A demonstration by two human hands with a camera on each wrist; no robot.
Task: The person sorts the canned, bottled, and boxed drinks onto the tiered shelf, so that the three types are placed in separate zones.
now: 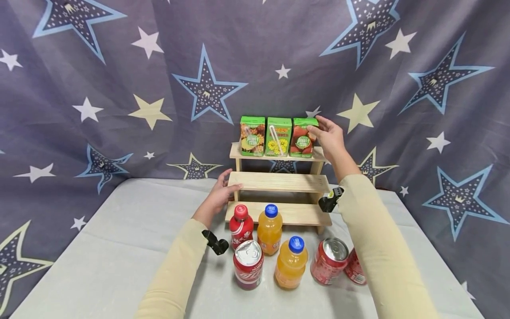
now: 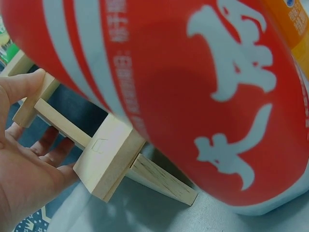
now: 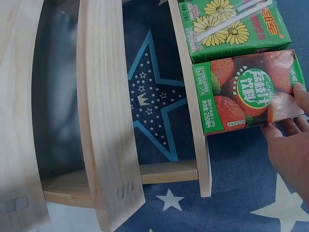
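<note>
Head view: a three-tier wooden stand point(image 1: 279, 181) on a pale tabletop point(image 1: 99, 248), in front of a star-patterned cloth point(image 1: 239, 26).
Right hand: this hand point(image 1: 331, 138) grips the red-fruit carton point(image 1: 303, 141), thumb across its front; the other fingers are partly hidden at its far side, and the right wrist view cuts the hand off at the frame edge.
Red-fruit carton's place: upright on the right end of the top tier, just beside the yellow-flower carton point(image 1: 276, 147).
Left hand: this hand point(image 1: 220, 192) holds the stand's left side, thumb on the middle tier's edge, fingers reaching behind and partly covered by the wood.
Left-end carton: the third carton point(image 1: 253, 139) stands upright on the same tier; its small print is too fine to read.
Bottles: a red bottle point(image 1: 241, 228), its base hidden by the front can point(image 1: 249, 266), and two orange ones, rear point(image 1: 270, 232) and front point(image 1: 291, 266).
Right-side cans: one in plain sight point(image 1: 328, 261); another point(image 1: 356, 268) half covered by the right sleeve point(image 1: 382, 243).
Left wrist view: the red bottle blocks most of the stand and is cropped at the top; an orange bottle shows only as a corner piece.
Right wrist view: the yellow-flower carton is cut off at the top.
</note>
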